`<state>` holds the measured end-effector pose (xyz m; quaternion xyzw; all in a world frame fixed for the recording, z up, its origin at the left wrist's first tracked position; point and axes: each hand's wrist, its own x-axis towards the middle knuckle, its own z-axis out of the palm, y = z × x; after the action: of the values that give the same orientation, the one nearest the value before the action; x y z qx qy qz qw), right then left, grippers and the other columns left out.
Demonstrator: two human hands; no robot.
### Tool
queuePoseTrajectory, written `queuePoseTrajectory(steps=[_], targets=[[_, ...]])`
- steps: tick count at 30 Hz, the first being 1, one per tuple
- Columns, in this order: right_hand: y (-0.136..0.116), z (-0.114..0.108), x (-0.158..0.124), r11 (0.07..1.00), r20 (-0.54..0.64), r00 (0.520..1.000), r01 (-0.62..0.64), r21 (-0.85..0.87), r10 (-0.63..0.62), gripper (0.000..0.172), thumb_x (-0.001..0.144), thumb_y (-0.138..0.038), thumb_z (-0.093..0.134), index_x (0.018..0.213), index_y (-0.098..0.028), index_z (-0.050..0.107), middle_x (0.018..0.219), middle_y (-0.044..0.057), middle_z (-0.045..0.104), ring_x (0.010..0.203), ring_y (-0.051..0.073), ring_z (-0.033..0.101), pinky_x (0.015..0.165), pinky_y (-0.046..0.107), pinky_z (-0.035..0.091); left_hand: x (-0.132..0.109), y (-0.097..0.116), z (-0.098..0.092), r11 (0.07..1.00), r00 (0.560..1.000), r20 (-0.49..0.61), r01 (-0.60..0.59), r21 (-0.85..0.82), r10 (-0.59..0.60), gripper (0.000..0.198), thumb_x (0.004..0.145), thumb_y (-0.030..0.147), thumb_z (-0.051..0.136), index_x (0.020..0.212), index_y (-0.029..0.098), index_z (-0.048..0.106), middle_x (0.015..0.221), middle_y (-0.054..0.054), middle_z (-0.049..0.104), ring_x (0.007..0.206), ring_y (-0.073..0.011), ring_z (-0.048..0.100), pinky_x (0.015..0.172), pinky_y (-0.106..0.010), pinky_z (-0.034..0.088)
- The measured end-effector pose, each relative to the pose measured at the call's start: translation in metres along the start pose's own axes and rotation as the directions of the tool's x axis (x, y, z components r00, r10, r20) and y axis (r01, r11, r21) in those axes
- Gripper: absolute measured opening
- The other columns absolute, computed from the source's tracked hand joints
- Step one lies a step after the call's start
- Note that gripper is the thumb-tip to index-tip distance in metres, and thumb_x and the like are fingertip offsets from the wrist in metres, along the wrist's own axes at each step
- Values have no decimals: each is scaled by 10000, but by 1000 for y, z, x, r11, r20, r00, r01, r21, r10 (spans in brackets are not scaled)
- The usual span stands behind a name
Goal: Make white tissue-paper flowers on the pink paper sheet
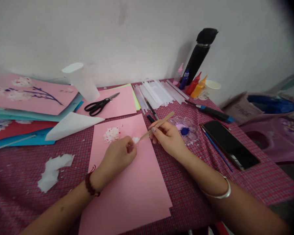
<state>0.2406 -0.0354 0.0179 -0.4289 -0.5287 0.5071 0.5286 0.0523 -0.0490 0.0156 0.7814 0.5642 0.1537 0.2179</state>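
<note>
My right hand (169,137) grips a wooden craft stick (164,120), its lower tip slanting down toward my left hand (120,151). Between the left fingertips and the stick's tip is a small white piece (135,140) that looks like tissue paper, pinched by the left fingers. Both hands are over a pink sheet of paper (134,186) lying on the table. On that sheet, just beyond the left hand, is a white tissue flower with red specks (112,134). Torn white tissue (54,169) lies to the left of the sheet.
Black scissors (100,105) rest on another pink sheet. A clear palette (186,129) holds blue and lilac paint. A phone (230,143), a paintbrush (217,149), a box cutter (213,112), glue sticks (156,93), and paint bottles (193,85) lie or stand at right. Flower cards (31,94) are stacked left.
</note>
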Motion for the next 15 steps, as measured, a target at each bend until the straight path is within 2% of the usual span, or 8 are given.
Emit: queuePoseTrajectory(steps=[5,7,11,15], targets=[[0,0,0,1000,14,1000,3,12,-4,127,812,-311,550,836,-187,544,619,-35,550,484,82,510,432,207,428,10,-8,-3,997,999,1,-37,63,37,117,762,142,500,655,184,518,537,44,493,499,-107,456,500,-228,280],[1,2,0,1000,20,1000,-3,8,3,116,814,-301,549,836,-187,540,622,-37,546,480,79,505,426,202,423,16,-13,-8,987,991,47,-128,96,124,125,777,125,499,677,180,549,574,32,516,539,-116,478,520,-234,296],[4,5,-1,999,46,999,3,-41,-1,106,821,-280,541,854,-180,558,640,-30,555,486,77,500,431,201,424,27,-22,-19,934,938,140,-334,126,317,171,863,159,492,769,181,634,729,-6,588,675,-143,535,615,-260,354],[10,9,-2,986,99,994,66,-155,-50,122,844,-232,518,907,-169,602,724,6,602,541,94,526,470,224,440,34,-29,-23,917,928,115,-369,151,354,201,896,190,498,792,188,670,741,-11,577,702,-148,544,640,-268,365]])
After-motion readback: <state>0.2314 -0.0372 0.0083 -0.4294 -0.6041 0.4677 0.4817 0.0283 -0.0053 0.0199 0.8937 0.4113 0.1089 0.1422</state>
